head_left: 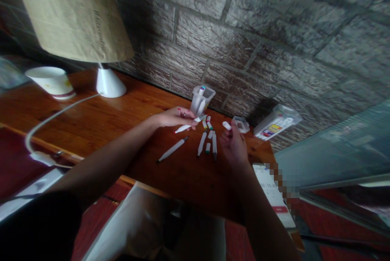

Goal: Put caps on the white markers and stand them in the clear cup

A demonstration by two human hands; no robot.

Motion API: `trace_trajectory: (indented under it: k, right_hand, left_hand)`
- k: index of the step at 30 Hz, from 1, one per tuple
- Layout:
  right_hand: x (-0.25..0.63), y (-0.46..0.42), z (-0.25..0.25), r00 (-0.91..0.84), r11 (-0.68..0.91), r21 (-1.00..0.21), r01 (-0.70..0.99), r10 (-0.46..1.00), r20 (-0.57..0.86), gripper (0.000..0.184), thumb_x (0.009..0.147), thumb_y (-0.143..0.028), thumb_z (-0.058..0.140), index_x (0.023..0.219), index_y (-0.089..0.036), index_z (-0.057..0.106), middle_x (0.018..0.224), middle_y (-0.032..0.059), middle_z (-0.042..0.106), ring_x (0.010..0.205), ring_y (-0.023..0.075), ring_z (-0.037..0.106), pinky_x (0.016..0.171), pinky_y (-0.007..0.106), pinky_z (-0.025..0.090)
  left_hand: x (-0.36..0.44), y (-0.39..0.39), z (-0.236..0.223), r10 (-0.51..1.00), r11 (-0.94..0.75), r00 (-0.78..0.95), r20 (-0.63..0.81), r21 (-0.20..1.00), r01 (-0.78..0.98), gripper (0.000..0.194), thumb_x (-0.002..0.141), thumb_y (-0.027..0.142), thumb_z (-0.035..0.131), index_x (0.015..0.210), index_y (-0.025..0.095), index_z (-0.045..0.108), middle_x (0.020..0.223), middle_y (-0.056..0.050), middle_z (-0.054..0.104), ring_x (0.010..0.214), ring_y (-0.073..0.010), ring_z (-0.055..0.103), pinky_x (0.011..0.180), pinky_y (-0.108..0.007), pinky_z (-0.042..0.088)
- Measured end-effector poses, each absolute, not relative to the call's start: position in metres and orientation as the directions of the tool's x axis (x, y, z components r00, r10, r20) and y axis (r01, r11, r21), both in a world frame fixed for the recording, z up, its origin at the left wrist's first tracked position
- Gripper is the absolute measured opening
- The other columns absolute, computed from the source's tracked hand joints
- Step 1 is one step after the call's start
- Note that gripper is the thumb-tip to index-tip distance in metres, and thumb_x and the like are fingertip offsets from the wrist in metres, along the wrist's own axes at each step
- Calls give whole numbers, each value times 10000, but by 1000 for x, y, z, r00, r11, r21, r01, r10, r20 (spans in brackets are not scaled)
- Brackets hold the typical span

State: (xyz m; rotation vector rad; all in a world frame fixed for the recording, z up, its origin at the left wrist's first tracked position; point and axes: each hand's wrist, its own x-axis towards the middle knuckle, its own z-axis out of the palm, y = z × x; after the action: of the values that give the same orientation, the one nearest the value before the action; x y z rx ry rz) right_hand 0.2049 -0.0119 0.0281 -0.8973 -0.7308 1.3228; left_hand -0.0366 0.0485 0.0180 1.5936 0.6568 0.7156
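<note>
A white marker [183, 128] with a red tip is pinched in my left hand [178, 117], over the wooden table. My right hand [234, 143] has its fingers closed on a white marker cap [226, 125]. Between the hands lie uncapped markers, one [201, 143] with a dark tip and another [214, 145] beside it, among several loose caps [208, 147]. A further uncapped marker [172, 149] rests nearer to me on the left. Just behind my left hand stands a clear plastic container [203, 98] with markers in it.
A small clear lid or tray [241, 124] lies behind my right hand. Farther right is a clear marker box [278, 122], with a phone [272, 192] at the table's right edge. On the left are a lamp [110, 84], its cable [57, 115] and a paper cup [53, 81]. A brick wall borders the back.
</note>
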Motion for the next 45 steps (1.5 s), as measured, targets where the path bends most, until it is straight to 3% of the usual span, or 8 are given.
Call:
trace_trajectory:
  k: [5,13,20,25,29,34,45]
  right_hand:
    - [215,-6,30,104,-43,-824,-565,987,-124,327,665,-392,851,776,-195,615,542,-110,458,432,25,312,401,146,279]
    - [203,-10,26,13,-74,-881,-467,996,-90,286,578,-222,873,785,-207,675,713,-70,628,484,25,354,428,169,315]
    - [204,-11,23,40,-55,-916,-398,996,-77,279,615,-338,869,773,-212,676,677,-66,597,496,46,383,458,209,316]
    - [204,-11,20,39,1,-929,-371,999,-15,250,632,-343,858,753,-211,683,698,-56,600,517,46,404,484,215,325]
    - [202,-14,21,6,71,-948,-310,997,72,238,631,-275,826,840,-246,716,702,-64,597,520,50,392,496,220,317]
    - [201,-18,24,-18,124,-963,-241,991,133,228,648,-263,792,867,-276,734,737,-55,615,568,74,438,515,236,319]
    - [202,-18,19,-29,137,-974,-180,989,144,255,656,-292,823,903,-266,764,737,-45,637,552,78,406,520,244,325]
  left_hand:
    - [-34,46,23,730,-97,681,59,995,17,303,833,411,740,968,140,725,901,-75,767,799,-129,693,744,-229,503]
    - [-27,40,19,615,110,787,37,985,-132,430,879,453,688,1163,131,669,1047,-154,756,799,-156,715,748,-268,537]
    - [-28,43,18,587,202,800,125,934,-294,360,878,356,703,1144,114,684,1057,-157,753,882,-179,718,801,-290,548]
    - [-31,47,12,624,217,772,119,923,-318,352,830,251,751,1154,131,684,1074,-134,752,925,-176,717,844,-296,556]
    - [-33,48,8,665,195,732,148,912,-362,323,793,201,784,1098,146,695,1040,-100,751,906,-148,713,866,-279,553]
    - [-31,49,9,709,174,685,166,901,-398,373,684,192,863,1015,144,698,888,-44,737,781,-113,692,760,-230,547]
    - [-27,44,16,739,99,659,140,945,-312,372,565,173,912,821,120,648,723,25,676,628,-53,597,621,-180,451]
